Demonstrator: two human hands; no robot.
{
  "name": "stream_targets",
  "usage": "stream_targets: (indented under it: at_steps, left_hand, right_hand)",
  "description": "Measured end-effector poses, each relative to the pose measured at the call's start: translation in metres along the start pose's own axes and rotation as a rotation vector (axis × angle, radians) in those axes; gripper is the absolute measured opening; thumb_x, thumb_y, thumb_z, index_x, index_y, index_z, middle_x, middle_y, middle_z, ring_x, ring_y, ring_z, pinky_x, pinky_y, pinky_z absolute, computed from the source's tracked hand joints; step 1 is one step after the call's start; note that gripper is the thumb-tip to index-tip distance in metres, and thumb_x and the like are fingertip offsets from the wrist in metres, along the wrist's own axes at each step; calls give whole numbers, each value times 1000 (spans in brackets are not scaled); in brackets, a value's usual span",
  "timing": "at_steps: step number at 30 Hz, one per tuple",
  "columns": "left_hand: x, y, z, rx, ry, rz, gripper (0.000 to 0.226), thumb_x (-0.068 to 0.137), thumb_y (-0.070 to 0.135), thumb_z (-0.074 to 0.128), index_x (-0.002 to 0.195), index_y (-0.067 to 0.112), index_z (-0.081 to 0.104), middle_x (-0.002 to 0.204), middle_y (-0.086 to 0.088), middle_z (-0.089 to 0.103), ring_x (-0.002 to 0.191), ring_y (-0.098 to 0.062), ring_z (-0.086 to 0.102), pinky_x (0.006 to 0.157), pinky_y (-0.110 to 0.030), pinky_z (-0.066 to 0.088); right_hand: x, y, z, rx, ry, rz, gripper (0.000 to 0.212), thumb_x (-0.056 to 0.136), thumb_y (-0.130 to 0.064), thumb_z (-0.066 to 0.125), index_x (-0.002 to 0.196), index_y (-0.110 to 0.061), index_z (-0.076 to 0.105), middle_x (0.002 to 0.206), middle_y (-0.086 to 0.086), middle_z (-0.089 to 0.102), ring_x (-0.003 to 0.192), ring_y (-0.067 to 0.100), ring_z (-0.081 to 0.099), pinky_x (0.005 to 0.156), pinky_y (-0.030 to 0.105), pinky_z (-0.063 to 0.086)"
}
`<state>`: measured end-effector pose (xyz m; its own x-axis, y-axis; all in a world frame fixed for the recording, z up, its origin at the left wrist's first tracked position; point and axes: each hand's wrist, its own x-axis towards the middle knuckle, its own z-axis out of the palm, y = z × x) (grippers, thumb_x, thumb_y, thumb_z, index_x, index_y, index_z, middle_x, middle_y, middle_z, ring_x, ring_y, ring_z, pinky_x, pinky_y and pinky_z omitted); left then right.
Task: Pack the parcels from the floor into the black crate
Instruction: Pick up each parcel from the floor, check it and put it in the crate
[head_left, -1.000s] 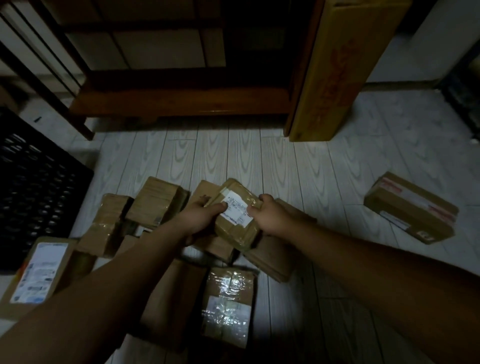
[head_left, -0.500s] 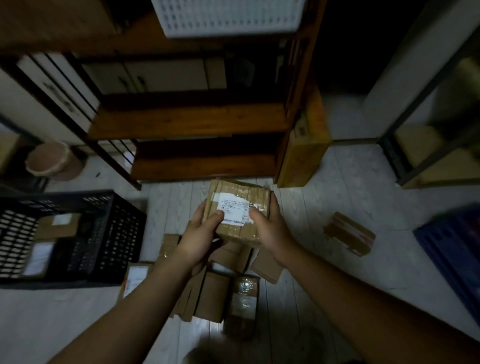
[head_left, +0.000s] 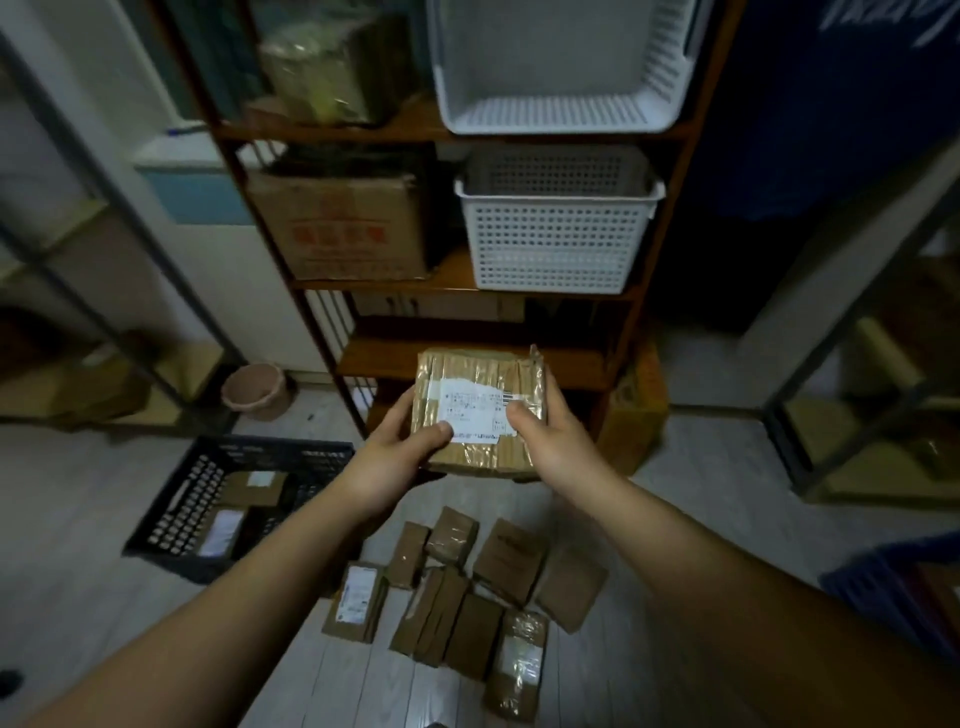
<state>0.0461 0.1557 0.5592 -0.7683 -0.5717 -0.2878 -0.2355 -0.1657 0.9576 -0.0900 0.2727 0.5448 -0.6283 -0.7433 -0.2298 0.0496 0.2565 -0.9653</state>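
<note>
A taped brown parcel (head_left: 475, 379) with a white label is held up in front of me, high above the floor. My left hand (head_left: 387, 457) grips its left edge, thumb on the label. My right hand (head_left: 550, 441) grips its right edge, thumb on top. Several brown parcels (head_left: 467, 597) lie on the pale floor below my arms. The black crate (head_left: 218, 512) stands on the floor at the left, with parcels inside it (head_left: 254, 488).
A wooden shelf unit (head_left: 467, 358) stands straight ahead with a cardboard box (head_left: 337, 228) and white baskets (head_left: 556, 239). A pink bucket (head_left: 254, 389) sits at its left. Metal racks flank both sides. A blue crate (head_left: 904, 587) is at the right edge.
Both hands lifted the labelled parcel off the floor pile and raised it. My view rose with it, and the crate and the shelves came into sight.
</note>
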Motion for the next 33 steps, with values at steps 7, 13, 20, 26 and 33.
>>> stream_targets:
  at_steps: [7, 13, 20, 26, 33]
  left_hand:
    - [-71, 39, -82, 70, 141, 112, 67, 86, 19, 62, 141, 38, 28, 119, -3, 64, 99, -20, 68, 89, -41, 53]
    - [-107, 47, -191, 105, 180, 112, 59, 88, 20, 60, 140, 34, 35, 112, -1, 68, 93, -19, 71, 84, -38, 54]
    - [-148, 29, -343, 147, 195, 94, 39, 89, 23, 59, 107, 56, 47, 112, 3, 68, 97, -18, 69, 87, -42, 54]
    - [-154, 25, -416, 188, 214, 105, 53, 93, 26, 54, 138, 42, 29, 120, 5, 62, 105, -15, 64, 94, -41, 51]
    - [-116, 23, -481, 211, 232, 95, 47, 95, 26, 51, 133, 45, 30, 122, 5, 62, 105, -14, 64, 95, -42, 51]
  right_hand:
    - [-30, -56, 75, 41, -145, -192, 63, 97, -21, 51, 149, -38, 19, 125, -14, 54, 96, -7, 56, 69, 8, 49]
    - [-31, -91, 186, -2, -213, -225, 52, 100, -21, 45, 146, -35, 25, 123, -12, 55, 87, -10, 56, 61, 3, 46]
    - [-38, -104, 345, -2, -253, -219, 54, 96, -17, 54, 141, -34, 32, 122, -9, 59, 106, 8, 61, 78, 18, 53]
    - [-20, -116, 427, -78, -245, -242, 64, 94, -21, 57, 146, -34, 24, 131, -6, 56, 108, 9, 59, 77, 20, 51]
    - [36, -113, 484, -305, -200, -265, 119, 52, -62, 73, 146, -44, 1, 145, -5, 38, 129, 17, 43, 104, 46, 44]
